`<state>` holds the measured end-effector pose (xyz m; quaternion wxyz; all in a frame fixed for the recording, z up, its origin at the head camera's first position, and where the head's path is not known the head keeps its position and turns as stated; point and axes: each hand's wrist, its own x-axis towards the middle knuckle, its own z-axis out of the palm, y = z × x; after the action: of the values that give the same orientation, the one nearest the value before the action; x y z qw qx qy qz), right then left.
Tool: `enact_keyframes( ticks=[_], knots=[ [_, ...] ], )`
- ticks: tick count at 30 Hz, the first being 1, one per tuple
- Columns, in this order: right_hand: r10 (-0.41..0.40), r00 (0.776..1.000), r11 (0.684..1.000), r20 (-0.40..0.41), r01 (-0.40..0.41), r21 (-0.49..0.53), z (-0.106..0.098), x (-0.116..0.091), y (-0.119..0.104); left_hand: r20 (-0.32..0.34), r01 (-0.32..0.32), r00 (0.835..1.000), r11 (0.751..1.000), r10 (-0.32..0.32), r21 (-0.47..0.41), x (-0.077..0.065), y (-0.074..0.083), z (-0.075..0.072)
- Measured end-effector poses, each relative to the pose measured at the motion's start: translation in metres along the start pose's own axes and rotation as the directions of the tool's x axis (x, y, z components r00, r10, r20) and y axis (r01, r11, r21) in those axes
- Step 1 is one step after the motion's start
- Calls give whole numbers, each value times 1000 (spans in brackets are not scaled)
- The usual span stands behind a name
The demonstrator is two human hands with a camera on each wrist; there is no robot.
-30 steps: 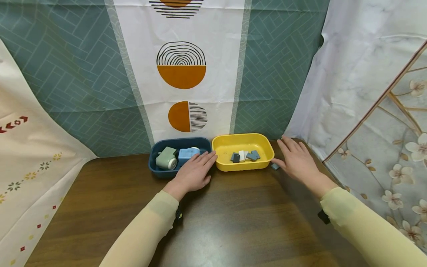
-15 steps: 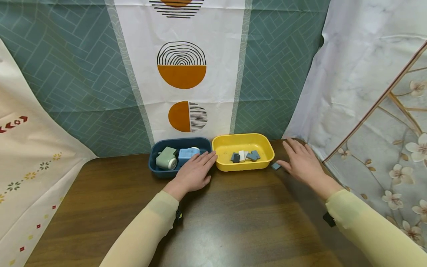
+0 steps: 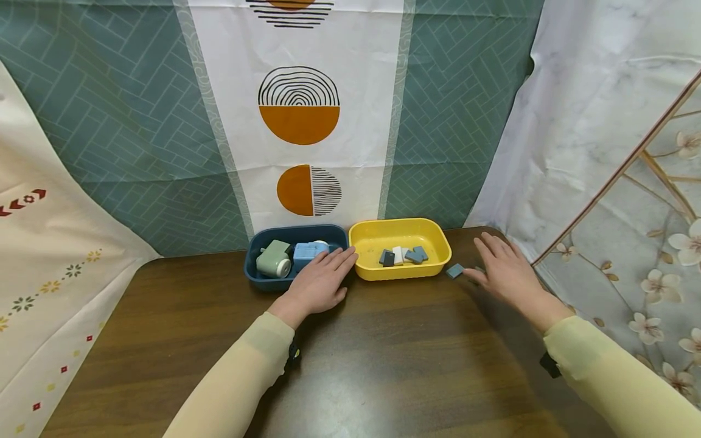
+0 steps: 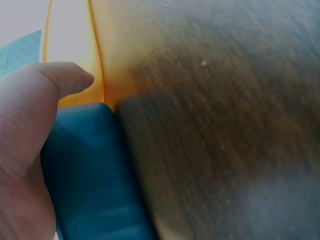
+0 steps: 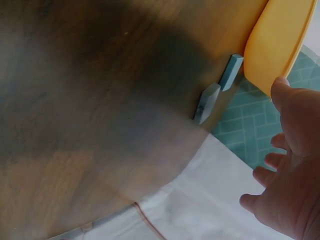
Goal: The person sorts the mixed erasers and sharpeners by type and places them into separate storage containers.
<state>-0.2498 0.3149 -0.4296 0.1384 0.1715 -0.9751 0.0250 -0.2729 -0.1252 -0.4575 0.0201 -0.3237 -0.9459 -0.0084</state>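
My left hand point(image 3: 317, 285) lies with straight fingers over the right end of the dark blue bin point(image 3: 261, 283), fingertips at the yellow tray's rim. In the left wrist view its thumb points past the bin's corner. My right hand point(image 3: 509, 275) is spread palm down, right of the yellow tray point(image 3: 402, 273), with nothing gripped. A small blue-grey tile point(image 3: 454, 271) lies on the table between tray and thumb. The right wrist view shows this blue tile point(image 5: 232, 72) and a greyer tile point(image 5: 207, 103) beside it; the head view mostly hides the greyer one behind the thumb.
Several small grey, white and dark tiles point(image 3: 403, 256) lie in the yellow tray. Inside the blue bin sit a green boxy item point(image 3: 274, 258) with a white round part and a light blue one point(image 3: 308, 253). Fabric walls point(image 3: 454, 152) border the brown table point(image 3: 383, 359).
My right hand has moved right and slightly back toward me, away from the yellow tray, uncovering the tile beside it. A second tile's edge now shows by the thumb. The left hand stays put.
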Motion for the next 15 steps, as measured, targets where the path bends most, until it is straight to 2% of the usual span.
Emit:
enact_keyframes(
  ticks=[15],
  knots=[
    [50,994,998,94,-48,-27,10,-7,10,-4,-2,1000,1000,2,-6,0,-1,1]
  ],
)
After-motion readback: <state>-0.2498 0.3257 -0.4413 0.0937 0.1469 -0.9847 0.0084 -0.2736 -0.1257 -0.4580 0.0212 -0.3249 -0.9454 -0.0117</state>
